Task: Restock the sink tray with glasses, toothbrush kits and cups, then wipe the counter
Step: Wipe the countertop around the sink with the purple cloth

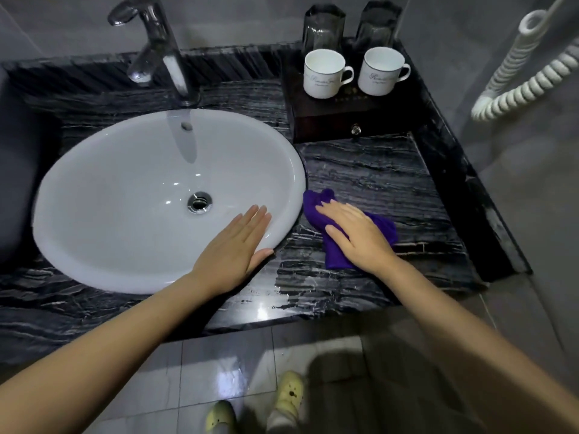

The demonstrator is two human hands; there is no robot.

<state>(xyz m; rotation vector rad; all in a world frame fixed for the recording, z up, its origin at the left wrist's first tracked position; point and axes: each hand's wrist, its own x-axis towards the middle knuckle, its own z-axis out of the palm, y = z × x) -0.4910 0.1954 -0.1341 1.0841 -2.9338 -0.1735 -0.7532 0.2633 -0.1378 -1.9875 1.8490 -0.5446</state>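
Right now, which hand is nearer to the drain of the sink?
Left. The left hand lies over the front rim of the sink, fingers pointing toward the drain. The right hand presses the purple cloth on the counter, outside the sink to its right.

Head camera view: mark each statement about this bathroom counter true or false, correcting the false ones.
1. The right hand presses a purple cloth on the counter. True.
2. The left hand grips a toothbrush kit. False: it lies flat at the sink rim, holding nothing.
3. Two white cups stand on the tray. True.
4. The glasses stand in front of the cups. False: they stand behind them.
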